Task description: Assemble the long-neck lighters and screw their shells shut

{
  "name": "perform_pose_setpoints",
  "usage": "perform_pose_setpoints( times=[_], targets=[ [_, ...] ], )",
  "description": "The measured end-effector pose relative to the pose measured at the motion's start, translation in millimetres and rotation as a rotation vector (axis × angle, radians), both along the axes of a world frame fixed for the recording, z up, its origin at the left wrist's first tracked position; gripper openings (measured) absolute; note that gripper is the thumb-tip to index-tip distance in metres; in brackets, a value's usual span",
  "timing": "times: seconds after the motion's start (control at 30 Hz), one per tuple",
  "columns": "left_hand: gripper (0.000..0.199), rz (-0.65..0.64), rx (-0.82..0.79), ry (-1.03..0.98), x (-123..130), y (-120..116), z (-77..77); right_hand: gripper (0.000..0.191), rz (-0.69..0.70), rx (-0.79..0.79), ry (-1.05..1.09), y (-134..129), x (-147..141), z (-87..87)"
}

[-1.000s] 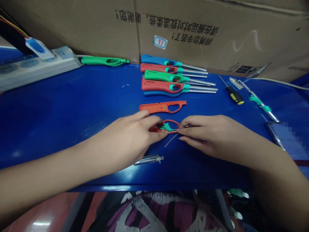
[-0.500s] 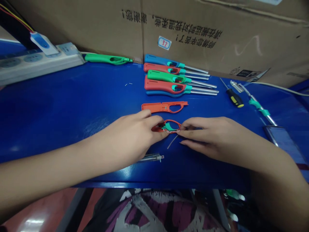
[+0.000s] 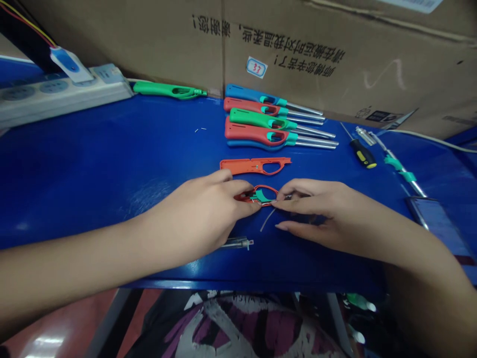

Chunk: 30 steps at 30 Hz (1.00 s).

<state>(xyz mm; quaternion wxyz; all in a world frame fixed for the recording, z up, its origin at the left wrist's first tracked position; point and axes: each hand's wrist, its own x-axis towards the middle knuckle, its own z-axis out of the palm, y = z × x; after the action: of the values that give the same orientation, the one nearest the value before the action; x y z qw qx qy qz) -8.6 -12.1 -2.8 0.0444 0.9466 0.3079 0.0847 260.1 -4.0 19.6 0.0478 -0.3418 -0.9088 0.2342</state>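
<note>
An orange lighter half-shell (image 3: 267,188) lies on the blue table between my hands, with a teal trigger (image 3: 264,195) set in its loop. My left hand (image 3: 214,206) pinches the shell's handle end, thumb and fingers closed on it. At the loop's other end my right hand (image 3: 315,201) has its thumb and forefinger pressed together on the shell's edge. A thin clear tube (image 3: 266,221) curves out below the right fingertips. Just beyond sits a second orange half-shell (image 3: 246,165), inner side up. Partly under my left hand lies a clear gas tank (image 3: 238,242).
Several assembled lighters (image 3: 257,130) are stacked ahead, before a large cardboard box (image 3: 149,44). A green lighter shell (image 3: 160,89) lies beside the power strip (image 3: 108,82). To the right are a screwdriver (image 3: 361,151), metal lighter rods (image 3: 398,166) and a phone (image 3: 439,223).
The right hand's fingers have shifted slightly at the shell's edge. My left hand keeps its hold, and the whole view has moved a little.
</note>
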Motion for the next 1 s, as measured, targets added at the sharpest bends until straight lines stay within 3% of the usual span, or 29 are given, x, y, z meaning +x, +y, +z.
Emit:
perform_pose_setpoints(
  times=[0.47,0.67,1.0],
  targets=[
    [0.04,0.054,-0.083,-0.071,2.0,0.1,-0.6,0.03,0.001,-0.002,-0.018,-3.3,-1.5,3.5],
    [0.036,0.023,-0.043,-0.048,2.3,-0.2,1.5,0.033,-0.007,0.017,-0.068,-6.3,-2.7,3.7],
    [0.042,0.068,-0.122,-0.102,3.5,-1.1,0.5,0.028,-0.034,-0.028,0.0,-5.8,-5.2,5.0]
  ],
)
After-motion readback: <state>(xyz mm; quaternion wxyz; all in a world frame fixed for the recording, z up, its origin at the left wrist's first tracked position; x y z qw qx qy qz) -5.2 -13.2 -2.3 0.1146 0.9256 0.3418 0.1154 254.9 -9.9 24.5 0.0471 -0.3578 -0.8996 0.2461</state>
